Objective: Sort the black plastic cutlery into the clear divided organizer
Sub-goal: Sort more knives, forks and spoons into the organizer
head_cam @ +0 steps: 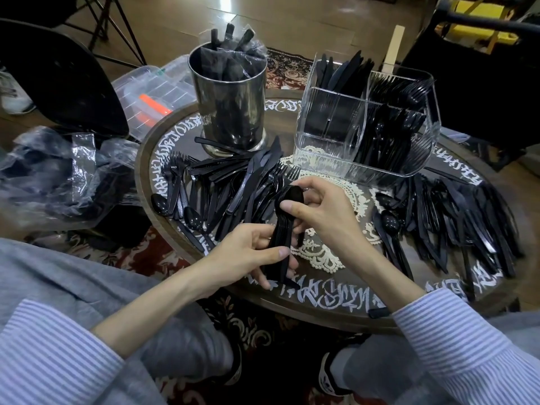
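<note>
Stack of spoons in both your hands, dead centre of the table

You've got a nested stack of glossy black spoons (285, 229) over the middle of the round table (321, 314): your left hand (248, 255) is curled round the handles with the thumb on top, and your right hand (318, 209) pinches the bowl end between thumb and fingers. I can't count the spoons, they're packed too tight. One clear divided organizer (365, 124) sits at 1 o'clock, with knives in its back-left compartment, forks back-right, spoons front-right. Two loose piles of cutlery: one at 9 o'clock (230, 185), one at 3 o'clock (450, 217). One metal cup (230, 106) at 11 o'clock.
</note>
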